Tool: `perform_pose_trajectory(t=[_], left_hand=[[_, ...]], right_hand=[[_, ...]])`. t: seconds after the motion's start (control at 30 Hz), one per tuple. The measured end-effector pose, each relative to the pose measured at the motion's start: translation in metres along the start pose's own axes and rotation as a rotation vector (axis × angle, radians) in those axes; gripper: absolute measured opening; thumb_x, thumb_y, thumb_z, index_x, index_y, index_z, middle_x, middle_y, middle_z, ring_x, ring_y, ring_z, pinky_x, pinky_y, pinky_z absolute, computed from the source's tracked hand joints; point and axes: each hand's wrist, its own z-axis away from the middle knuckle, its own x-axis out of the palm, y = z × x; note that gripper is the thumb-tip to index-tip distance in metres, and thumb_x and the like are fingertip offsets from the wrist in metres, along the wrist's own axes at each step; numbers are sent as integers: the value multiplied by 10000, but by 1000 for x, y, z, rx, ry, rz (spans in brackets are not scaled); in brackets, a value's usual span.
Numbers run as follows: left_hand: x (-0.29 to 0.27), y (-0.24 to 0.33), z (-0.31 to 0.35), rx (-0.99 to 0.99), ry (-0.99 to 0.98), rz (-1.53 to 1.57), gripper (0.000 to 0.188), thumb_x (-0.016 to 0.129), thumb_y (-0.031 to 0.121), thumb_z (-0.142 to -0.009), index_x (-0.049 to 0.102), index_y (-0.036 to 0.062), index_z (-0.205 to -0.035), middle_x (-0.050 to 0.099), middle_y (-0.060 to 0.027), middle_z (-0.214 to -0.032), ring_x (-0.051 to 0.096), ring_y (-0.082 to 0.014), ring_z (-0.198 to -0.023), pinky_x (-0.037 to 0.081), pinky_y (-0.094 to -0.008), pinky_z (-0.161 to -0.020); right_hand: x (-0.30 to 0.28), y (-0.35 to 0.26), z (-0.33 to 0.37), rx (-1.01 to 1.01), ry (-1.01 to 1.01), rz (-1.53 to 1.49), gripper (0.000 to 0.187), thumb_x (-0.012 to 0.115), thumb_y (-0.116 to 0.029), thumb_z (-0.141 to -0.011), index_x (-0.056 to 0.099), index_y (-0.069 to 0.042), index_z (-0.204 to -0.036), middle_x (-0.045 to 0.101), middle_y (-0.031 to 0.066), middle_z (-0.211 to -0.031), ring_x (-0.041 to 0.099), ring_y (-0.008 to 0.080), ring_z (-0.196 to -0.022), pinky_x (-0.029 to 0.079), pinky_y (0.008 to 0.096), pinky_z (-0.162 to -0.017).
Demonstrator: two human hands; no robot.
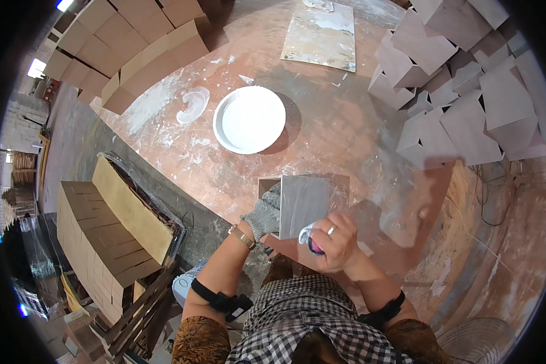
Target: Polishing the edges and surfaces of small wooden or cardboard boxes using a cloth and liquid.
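Observation:
A hollow, box-shaped piece stands close in front of me, its upper face coated pale grey-white and its bare brown inside showing at the left. My left hand, in a grey knitted glove, reaches into that opening and holds the box; its fingertips are hidden inside. Bare and closed, my right hand grips a small pad with a white end and pink and dark parts. The pad is at the box's lower right edge. Beyond the box sits a round, shallow white basin with white material in it.
The reddish, white-smeared table carries a curved translucent scrap and a stained board. Pale coated boxes pile up at the right. Brown boxes stand at the far left, more boxes at the near left.

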Motion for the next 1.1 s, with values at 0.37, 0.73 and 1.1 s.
perform_pose_trajectory(t=[0.37,0.73,1.1], left_hand=[[1,-5,-2,-83,-47,131,573,589,329,-799,425,50,-1272,438,-137,-1293,390,-278,-1206,272,-334,-1034],[5,-4,-14,-211,-45,943,540,611,261,-803,428,41,-1262,473,-108,-1256,434,-228,-1168,321,-319,-1005],[9,-10,-17,-58,-52,361,425,546,233,-848,452,33,-1211,489,-102,-1217,446,-233,-1149,318,-316,-1006]], right_hand=[[2,5,6,14,23,43,97,571,-156,-571,566,-110,-656,560,68,-696,519,239,-643,390,360,-536],[14,40,-76,55,109,93,108,533,-127,-551,537,-113,-658,502,68,-619,500,255,-607,377,379,-531],[23,23,-91,36,28,129,115,547,-106,-533,543,-96,-647,525,78,-658,498,270,-603,378,399,-532]])
